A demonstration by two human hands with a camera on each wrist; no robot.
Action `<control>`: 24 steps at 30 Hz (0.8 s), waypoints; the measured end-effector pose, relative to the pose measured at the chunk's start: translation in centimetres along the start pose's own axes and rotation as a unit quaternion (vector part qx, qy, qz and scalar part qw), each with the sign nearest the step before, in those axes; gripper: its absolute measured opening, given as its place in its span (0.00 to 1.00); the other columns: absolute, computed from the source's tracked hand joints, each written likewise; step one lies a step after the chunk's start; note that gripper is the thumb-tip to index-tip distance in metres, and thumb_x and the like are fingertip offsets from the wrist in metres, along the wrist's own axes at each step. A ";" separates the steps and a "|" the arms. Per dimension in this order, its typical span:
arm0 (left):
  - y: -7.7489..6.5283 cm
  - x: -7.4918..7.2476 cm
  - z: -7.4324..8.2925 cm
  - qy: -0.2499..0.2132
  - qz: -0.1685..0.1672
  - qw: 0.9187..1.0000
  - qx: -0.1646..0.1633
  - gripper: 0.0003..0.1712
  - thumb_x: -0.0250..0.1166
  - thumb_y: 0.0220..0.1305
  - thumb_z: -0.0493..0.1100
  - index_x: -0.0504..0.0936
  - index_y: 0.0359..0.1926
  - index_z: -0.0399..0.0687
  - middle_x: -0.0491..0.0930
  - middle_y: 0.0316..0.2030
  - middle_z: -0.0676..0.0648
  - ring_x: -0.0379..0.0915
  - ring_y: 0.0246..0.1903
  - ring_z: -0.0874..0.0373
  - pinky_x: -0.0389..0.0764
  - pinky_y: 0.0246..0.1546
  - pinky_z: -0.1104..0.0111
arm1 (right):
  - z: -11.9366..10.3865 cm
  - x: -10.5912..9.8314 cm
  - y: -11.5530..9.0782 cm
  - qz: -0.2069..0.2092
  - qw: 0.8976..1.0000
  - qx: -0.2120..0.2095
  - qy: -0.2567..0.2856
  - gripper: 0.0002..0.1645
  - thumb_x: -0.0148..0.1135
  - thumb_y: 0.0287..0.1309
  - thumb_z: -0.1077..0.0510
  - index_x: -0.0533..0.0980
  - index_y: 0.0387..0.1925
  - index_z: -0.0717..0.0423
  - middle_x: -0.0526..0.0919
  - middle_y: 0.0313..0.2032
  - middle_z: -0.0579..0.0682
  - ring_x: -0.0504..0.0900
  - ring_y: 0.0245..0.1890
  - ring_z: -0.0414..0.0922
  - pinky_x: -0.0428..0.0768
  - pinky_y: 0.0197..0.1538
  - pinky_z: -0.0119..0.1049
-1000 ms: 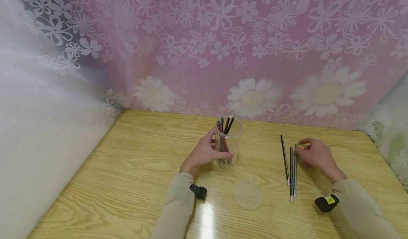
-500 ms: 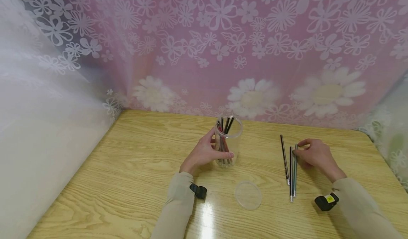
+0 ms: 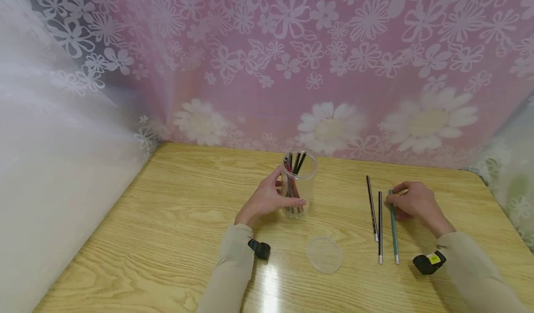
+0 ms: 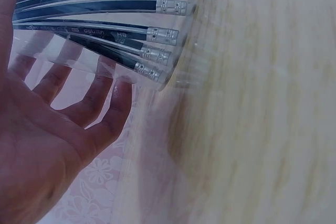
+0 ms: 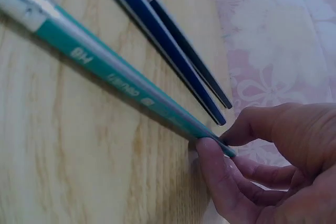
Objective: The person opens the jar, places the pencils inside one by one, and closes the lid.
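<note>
My left hand (image 3: 267, 199) grips a clear plastic jar (image 3: 308, 190), fingers behind it and thumb across its front. Several pencils (image 4: 105, 9) lean inside the jar, mostly dark with one red, their silver eraser ends at the bottom. Over on the right, my right hand (image 3: 417, 204) pinches a green pencil (image 3: 394, 234) between thumb and finger near its far end. The green pencil's eraser end points toward me, and in the right wrist view it bears the marking HB. Just left of it lie two dark pencils (image 3: 380, 229), close together on the wood.
A clear round lid (image 3: 324, 255) lies flat on the wooden table (image 3: 175, 239), in front of the jar. Behind the table hangs a pink floral curtain (image 3: 258, 99), with a white sheet (image 3: 62, 164) on the left side. A black wrist camera is strapped to each sleeve.
The green pencil's eraser end has swung right, away from the dark pencils, with my right hand holding its far end. My left hand and the jar have stayed in place.
</note>
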State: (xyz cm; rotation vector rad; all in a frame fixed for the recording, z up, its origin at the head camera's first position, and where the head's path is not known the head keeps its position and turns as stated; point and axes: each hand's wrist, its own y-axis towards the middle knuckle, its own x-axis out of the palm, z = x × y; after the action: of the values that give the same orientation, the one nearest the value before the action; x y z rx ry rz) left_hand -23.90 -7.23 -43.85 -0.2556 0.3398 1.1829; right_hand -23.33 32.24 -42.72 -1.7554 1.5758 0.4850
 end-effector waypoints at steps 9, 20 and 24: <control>0.1 0.0 0.1 0.001 -0.002 1.000 0.005 0.37 0.81 0.49 0.61 0.73 0.57 0.70 0.77 0.59 0.55 0.74 0.64 0.55 0.78 0.57 0.49 | 0.2 -1.5 -0.8 0.015 0.998 -0.005 0.066 0.36 0.56 0.74 0.52 0.60 0.66 0.79 0.83 0.47 0.71 0.87 0.28 0.38 0.89 0.35 0.42; -0.1 -0.1 0.2 0.004 -0.003 1.000 0.006 0.36 0.81 0.49 0.61 0.74 0.55 0.67 0.78 0.56 0.54 0.75 0.62 0.55 0.77 0.52 0.53 | -2.2 -2.5 -2.6 0.086 0.988 -0.060 0.117 0.30 0.58 0.73 0.52 0.63 0.64 0.68 0.79 0.33 0.32 0.86 0.29 0.32 0.89 0.35 0.45; -0.1 -0.1 0.2 0.001 -0.004 1.000 0.006 0.37 0.81 0.49 0.62 0.73 0.56 0.66 0.77 0.56 0.54 0.75 0.62 0.55 0.77 0.52 0.53 | -3.4 -2.5 -3.3 0.120 0.981 -0.088 0.125 0.21 0.60 0.71 0.55 0.68 0.58 0.59 0.79 0.32 0.29 0.86 0.28 0.31 0.89 0.33 0.41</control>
State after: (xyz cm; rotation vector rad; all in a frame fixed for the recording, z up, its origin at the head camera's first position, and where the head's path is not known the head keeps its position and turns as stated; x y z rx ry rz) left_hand -23.76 -7.28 -43.67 -0.2482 0.3466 1.1726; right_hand -21.26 31.49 -37.89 -1.8212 1.9896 0.5500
